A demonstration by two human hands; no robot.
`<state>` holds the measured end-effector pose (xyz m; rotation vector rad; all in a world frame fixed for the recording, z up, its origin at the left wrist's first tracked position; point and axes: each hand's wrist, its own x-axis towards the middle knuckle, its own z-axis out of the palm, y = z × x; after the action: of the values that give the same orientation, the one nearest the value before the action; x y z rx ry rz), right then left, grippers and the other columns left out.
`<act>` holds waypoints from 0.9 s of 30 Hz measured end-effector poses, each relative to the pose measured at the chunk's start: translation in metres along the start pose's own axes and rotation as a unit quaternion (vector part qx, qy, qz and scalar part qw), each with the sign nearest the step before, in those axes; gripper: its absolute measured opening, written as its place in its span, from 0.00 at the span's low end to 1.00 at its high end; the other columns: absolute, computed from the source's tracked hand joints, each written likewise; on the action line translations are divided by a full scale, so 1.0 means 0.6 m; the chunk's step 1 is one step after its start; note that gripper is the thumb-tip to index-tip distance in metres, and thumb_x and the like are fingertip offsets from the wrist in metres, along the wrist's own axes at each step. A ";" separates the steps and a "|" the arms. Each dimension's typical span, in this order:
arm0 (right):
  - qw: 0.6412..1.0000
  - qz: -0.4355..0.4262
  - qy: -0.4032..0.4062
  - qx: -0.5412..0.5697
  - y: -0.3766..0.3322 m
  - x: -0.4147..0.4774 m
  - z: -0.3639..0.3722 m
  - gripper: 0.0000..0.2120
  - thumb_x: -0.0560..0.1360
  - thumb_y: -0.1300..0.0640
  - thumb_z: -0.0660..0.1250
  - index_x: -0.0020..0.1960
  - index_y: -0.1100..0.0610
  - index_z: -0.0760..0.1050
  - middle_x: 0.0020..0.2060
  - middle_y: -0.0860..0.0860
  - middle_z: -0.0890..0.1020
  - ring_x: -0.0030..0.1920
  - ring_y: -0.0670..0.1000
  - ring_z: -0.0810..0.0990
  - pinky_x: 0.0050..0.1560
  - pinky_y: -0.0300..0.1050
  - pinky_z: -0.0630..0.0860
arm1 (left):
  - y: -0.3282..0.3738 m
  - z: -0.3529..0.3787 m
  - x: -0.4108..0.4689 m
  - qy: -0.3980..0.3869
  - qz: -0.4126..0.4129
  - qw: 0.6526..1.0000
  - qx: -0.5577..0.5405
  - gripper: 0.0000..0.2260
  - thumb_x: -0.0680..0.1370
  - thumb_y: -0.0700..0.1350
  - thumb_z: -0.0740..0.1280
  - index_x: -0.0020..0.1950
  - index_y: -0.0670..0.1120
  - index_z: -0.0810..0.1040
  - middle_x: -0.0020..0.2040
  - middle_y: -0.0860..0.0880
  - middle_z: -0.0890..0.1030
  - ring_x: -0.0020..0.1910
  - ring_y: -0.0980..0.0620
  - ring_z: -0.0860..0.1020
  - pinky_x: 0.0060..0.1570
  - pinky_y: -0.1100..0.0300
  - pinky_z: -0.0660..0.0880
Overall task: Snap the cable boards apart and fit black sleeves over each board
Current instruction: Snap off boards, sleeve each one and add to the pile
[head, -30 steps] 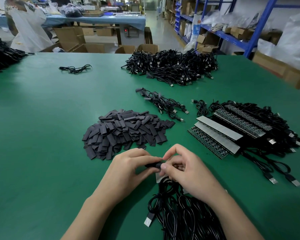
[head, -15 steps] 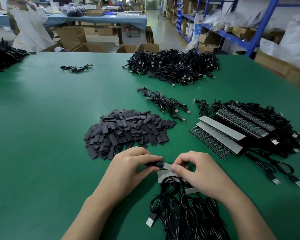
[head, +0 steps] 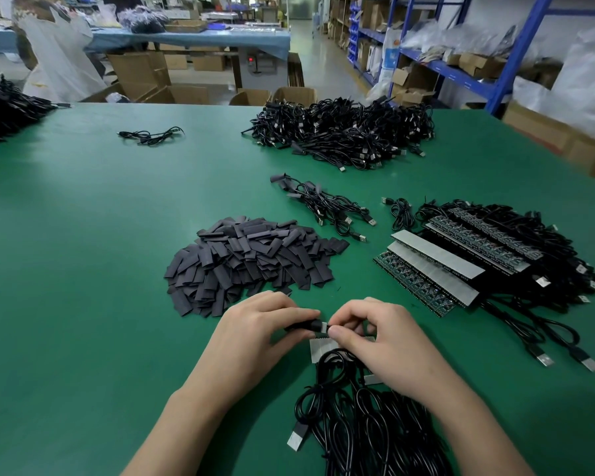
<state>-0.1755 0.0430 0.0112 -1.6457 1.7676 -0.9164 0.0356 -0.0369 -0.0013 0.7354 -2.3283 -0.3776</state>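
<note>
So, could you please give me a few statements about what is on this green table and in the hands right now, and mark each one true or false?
1. The left hand pinches a black sleeve between its fingers. True.
2. The pile of loose sleeves lies on the right side of the table, beyond the board strips. False: it lies near the middle, just beyond the left hand, with the board strips to its right.
3. The right hand rests empty on the table. False: its fingers are closed on a small board at the sleeve's open end.
4. A bundle of black cables lies below the hands, near the table's front edge. True.
5. The board strips are stacked on a tray. False: they lie directly on the table, over cables.
</note>
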 end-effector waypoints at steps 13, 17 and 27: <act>0.999 0.025 0.023 0.024 -0.009 -0.002 0.007 0.06 0.75 0.52 0.75 0.43 0.40 0.83 0.40 0.45 0.81 0.40 0.43 0.80 0.43 0.35 0.76 | -0.001 0.004 0.000 0.011 0.023 1.000 -0.013 0.12 0.78 0.54 0.72 0.59 0.52 0.86 0.47 0.57 0.82 0.46 0.56 0.80 0.45 0.56 0.79; 0.998 0.037 0.033 0.045 -0.013 0.000 0.002 0.05 0.76 0.50 0.73 0.42 0.42 0.83 0.36 0.42 0.83 0.34 0.39 0.77 0.36 0.32 0.69 | 0.006 0.000 0.003 0.073 -0.047 0.995 -0.049 0.17 0.74 0.53 0.75 0.62 0.52 0.85 0.51 0.57 0.83 0.49 0.59 0.81 0.52 0.62 0.78; 0.994 0.053 0.030 0.094 -0.017 -0.001 -0.003 0.07 0.79 0.54 0.71 0.44 0.46 0.85 0.36 0.41 0.86 0.33 0.36 0.77 0.35 0.29 0.70 | 0.013 0.006 0.002 0.147 -0.090 0.983 -0.057 0.12 0.73 0.44 0.78 0.56 0.47 0.88 0.45 0.57 0.84 0.42 0.61 0.81 0.46 0.68 0.77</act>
<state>-0.1704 0.0433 0.0200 -1.4075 1.7323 -1.0573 0.0290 -0.0310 0.0003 0.8838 -1.9549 -0.4454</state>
